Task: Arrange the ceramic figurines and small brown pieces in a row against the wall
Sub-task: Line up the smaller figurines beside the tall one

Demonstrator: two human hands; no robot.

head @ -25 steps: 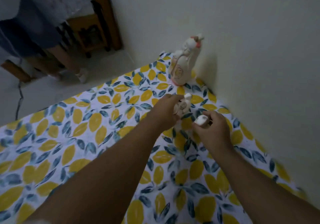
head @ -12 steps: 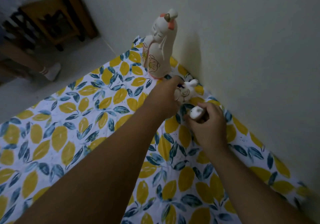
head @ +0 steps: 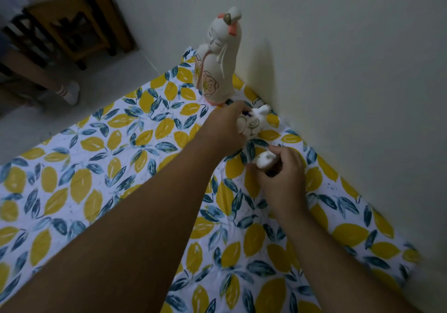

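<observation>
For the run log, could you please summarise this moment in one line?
left hand: holding small figurine near wall | right hand: holding white piece | tall figurine: upright

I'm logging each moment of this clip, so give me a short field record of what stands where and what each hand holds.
surface: leaf-print cloth running along the wall
tall figurine: upright, close to the wall
left hand: grips the small white figurine next to the tall one
right hand: holds a small white piece above the cloth
brown pieces: none visible
</observation>
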